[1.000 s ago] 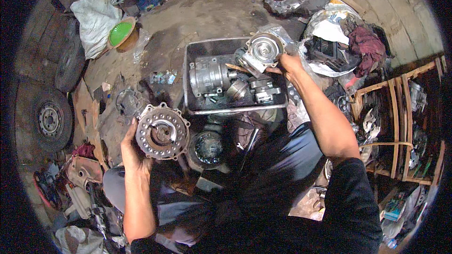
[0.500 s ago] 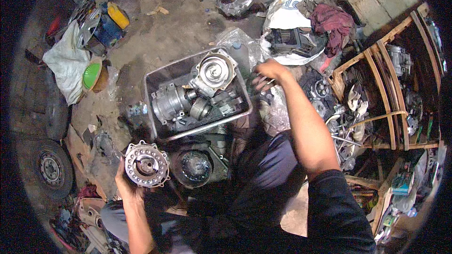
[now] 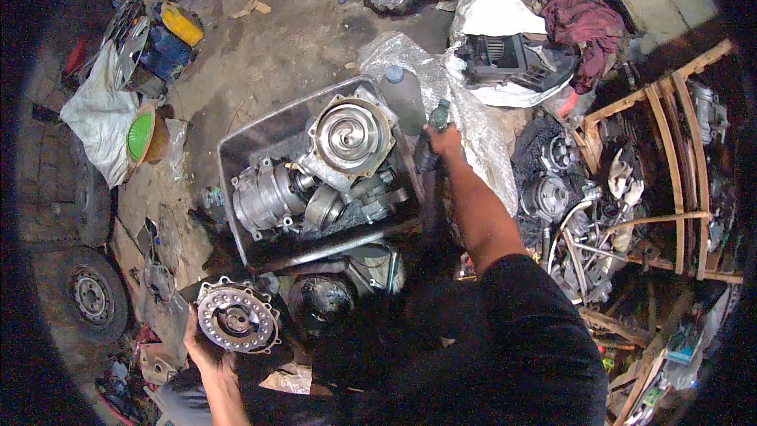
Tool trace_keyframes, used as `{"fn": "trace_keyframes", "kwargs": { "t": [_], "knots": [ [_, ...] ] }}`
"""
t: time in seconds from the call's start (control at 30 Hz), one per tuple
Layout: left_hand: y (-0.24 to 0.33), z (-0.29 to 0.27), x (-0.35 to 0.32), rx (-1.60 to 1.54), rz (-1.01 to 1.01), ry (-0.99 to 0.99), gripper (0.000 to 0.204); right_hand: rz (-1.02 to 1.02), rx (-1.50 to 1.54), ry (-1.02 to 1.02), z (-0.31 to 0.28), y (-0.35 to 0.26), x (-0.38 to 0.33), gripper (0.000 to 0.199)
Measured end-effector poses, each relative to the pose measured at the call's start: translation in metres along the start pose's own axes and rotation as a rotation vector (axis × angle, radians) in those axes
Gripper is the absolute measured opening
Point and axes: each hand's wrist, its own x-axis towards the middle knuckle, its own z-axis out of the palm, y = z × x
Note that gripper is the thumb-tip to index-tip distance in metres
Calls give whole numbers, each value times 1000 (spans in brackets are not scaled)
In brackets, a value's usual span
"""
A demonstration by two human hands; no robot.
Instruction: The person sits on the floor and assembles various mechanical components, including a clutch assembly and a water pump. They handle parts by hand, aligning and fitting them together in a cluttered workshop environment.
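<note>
My left hand [image 3: 201, 351] grips a round metal housing [image 3: 236, 317] by its left and lower edge. The housing has a lobed rim and a ring of ball-like studs around a central hub. Beyond the tub's right side, my right hand [image 3: 444, 143] is closed around a dark green bottle [image 3: 439, 113], its body mostly hidden by the fingers. In the grey plastic tub [image 3: 223, 189] lie a housing with a spiral scroll [image 3: 344, 136], a cylindrical metal compressor body [image 3: 266, 199] and a short round part [image 3: 324, 209].
A grey bottle with a blue cap [image 3: 402, 95] stands beside the tub, near bubble wrap [image 3: 465, 130]. A white sack [image 3: 505, 12] lies at the far right. Loose metal parts [image 3: 544, 193] and a wooden rack [image 3: 666, 162] are on the right; a wheel [image 3: 91, 296] is at left.
My right hand has moved forward and taken hold of the dark green bottle. The round housing in my left hand sits lower in view and slightly more tilted. The view has shifted a little.
</note>
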Motion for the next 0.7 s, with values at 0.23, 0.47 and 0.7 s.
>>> {"fn": "trace_keyframes", "kwargs": {
  "t": [0.23, 0.47, 0.7],
  "knots": [
    [-2, -12, 13, 54, 50, 49, 43, 146, 154, -95, 20, -5, -34, 93],
    [6, -9, 4, 6, 22, -5, 44, -137, 802, 368, 19, 43, -45, 64],
    [34, -25, -35, -171, 67, -116, 44, -224, 597, 775, -70, 4, -61, 76]
  ]
}}
